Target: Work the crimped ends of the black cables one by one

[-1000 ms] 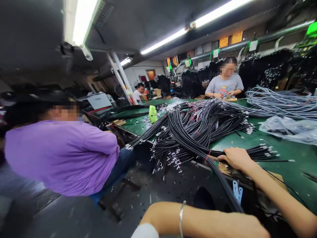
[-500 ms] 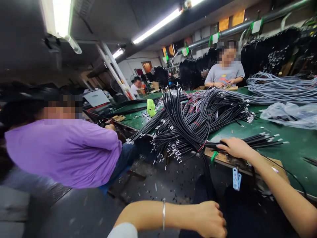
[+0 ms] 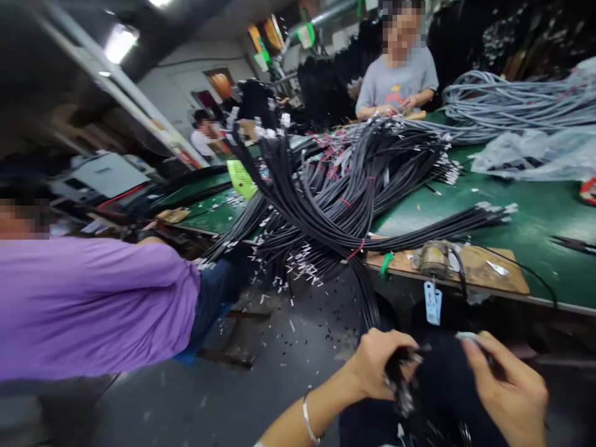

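Note:
Low over my dark-clothed lap, my left hand (image 3: 375, 365) is closed around a bunch of black cables (image 3: 401, 392), whose whitish ends are blurred. More black cables (image 3: 365, 290) run from the table edge down to that hand. To its right, my right hand (image 3: 512, 388) is closed in a pinch, apart from the bunch. A small whitish tip shows at its thumb, too unclear to name. Above both hands a tied bundle of black cables (image 3: 419, 231) with white ends lies across a wooden board (image 3: 500, 268) at the table edge.
On the green table (image 3: 535, 230) are a cable heap (image 3: 372, 161), grey cable coils (image 3: 503, 102), a plastic bag (image 3: 526, 155) and pliers (image 3: 570, 243). A small metal motor-like part (image 3: 433, 257) sits on the board, a blue clip (image 3: 433, 304) below. A person in purple (image 3: 102, 304) sits left; another (image 3: 395, 81) works across.
My right hand has left the bundle on the board and come down beside my left. My left hand, earlier a fist without visible cables, now grips a bunch. The view has shifted right and down.

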The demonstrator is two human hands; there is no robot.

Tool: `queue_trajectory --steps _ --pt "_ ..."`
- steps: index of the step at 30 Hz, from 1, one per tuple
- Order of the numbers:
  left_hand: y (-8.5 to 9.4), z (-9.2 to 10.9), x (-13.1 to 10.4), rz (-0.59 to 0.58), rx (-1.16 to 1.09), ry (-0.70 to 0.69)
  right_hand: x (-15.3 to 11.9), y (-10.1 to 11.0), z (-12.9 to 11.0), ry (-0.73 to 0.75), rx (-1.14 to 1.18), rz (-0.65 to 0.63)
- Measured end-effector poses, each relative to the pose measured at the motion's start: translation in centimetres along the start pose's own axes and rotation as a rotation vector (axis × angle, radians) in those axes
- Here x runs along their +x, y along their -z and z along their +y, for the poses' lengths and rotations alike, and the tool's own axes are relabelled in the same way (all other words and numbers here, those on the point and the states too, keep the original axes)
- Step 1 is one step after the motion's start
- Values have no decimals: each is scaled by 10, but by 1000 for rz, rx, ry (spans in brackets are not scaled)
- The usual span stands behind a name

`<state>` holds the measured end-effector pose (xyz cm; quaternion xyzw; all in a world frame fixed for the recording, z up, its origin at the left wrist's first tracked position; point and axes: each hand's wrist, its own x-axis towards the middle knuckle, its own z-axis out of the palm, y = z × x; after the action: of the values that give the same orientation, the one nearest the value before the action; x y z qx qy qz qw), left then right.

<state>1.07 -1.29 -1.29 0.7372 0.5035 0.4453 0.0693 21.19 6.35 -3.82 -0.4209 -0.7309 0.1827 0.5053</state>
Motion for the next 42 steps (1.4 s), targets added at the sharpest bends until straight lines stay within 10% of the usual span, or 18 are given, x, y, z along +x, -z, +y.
queue_trajectory --steps 6,17,22,29,35,42 --pt "16 12 7 110 -27 196 2 -21 -43 -66 388 -279" --pt "13 15 10 -3 -141 225 7 -25 -54 -190 556 -296" --pt "11 10 3 -71 -175 233 14 -10 -40 -382 488 -78" --pt "10 5 3 -213 -187 207 18 -4 -45 200 494 -333" --pt "7 3 1 -229 -195 214 11 5 -59 195 464 0" --pt "4 4 3 -274 -187 215 -10 17 -74 424 335 -254"
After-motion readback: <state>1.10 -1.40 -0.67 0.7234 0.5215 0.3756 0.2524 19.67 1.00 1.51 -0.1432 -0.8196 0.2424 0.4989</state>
